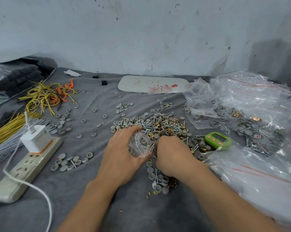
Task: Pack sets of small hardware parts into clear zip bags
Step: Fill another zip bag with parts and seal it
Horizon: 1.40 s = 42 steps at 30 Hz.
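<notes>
Working mid-bench on wrinkled grey cloth (91, 190) by a heap (164, 126) of shiny screws and round caps, we are gripping a crinkly clear zip bag (138, 145) in our left hand (123, 158); our right hand (173, 156) is curling beside it, hold unclear.

the left hand (123, 158) holds a small clear zip bag (138, 145) at the near edge of the pile of screws, clips and grey caps (159, 126). the right hand (172, 156) is beside the bag, also at the pile's near edge, with its fingers curled down. a green timer (218, 140) lies to the right of the pile.
</notes>
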Tool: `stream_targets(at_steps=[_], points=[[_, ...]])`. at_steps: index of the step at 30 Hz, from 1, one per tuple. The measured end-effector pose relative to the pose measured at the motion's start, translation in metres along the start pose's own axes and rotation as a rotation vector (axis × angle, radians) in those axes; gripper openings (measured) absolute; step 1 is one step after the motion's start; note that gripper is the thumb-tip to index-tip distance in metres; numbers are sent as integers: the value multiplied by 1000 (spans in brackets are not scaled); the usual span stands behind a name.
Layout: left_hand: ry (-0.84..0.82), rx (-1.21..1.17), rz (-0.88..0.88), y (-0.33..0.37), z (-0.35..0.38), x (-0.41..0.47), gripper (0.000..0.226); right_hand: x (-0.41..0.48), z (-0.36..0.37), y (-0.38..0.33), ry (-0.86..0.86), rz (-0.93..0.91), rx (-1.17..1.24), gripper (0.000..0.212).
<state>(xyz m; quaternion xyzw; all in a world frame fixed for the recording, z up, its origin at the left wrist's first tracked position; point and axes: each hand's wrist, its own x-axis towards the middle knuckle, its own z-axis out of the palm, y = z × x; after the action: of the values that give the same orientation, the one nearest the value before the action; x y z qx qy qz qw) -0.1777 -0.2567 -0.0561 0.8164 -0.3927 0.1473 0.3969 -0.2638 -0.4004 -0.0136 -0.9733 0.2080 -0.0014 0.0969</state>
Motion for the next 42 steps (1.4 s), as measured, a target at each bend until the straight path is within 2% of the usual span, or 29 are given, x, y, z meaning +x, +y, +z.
stream_targets(at_steps=[3,6,8,10,12,14,16,21,23,26,28,30,32,34,35,38,39,42], points=[[-7,-10,2,0,1,0,73,-1,-3,-1,27,-32,-85,20],[-2,7,13,0,2,0,68,-1,-10,2,56,7,-39,17],[4,26,24,0,2,0,66,0,-20,7,146,63,150,10],[-2,35,29,-1,2,0,70,1,-30,10,218,101,521,8],[15,22,40,-2,3,0,70,-2,-36,5,140,89,893,11],[63,5,73,0,2,0,58,-6,-35,-2,37,20,1042,20],[98,-19,85,3,0,-1,53,-10,-30,-11,2,-34,1063,22],[119,-82,69,5,-4,-4,68,-11,-26,-17,4,-85,1025,30],[128,-96,34,7,-4,-4,72,-10,-32,-13,99,-71,992,30],[173,-157,-64,6,-6,-3,74,-4,-38,1,242,41,911,25],[226,-300,-158,5,-12,-2,72,-2,-37,7,213,73,663,22],[264,-464,-229,4,-20,3,61,-3,-31,7,69,43,419,14],[229,-813,-352,5,-27,9,45,-6,-20,0,-28,16,263,8],[177,-1193,-502,6,-32,12,29,-5,-9,-6,-51,25,154,12],[171,-1306,-570,5,-35,13,28,-4,-4,-8,-50,33,133,13],[163,-1548,-729,-3,-40,12,61,-2,-1,-10,-76,43,138,12],[138,-1602,-747,-3,-42,13,64,-2,-2,-11,-85,33,137,10],[63,-1736,-761,-6,-41,14,63,-8,-5,-16,-135,-4,89,25]])
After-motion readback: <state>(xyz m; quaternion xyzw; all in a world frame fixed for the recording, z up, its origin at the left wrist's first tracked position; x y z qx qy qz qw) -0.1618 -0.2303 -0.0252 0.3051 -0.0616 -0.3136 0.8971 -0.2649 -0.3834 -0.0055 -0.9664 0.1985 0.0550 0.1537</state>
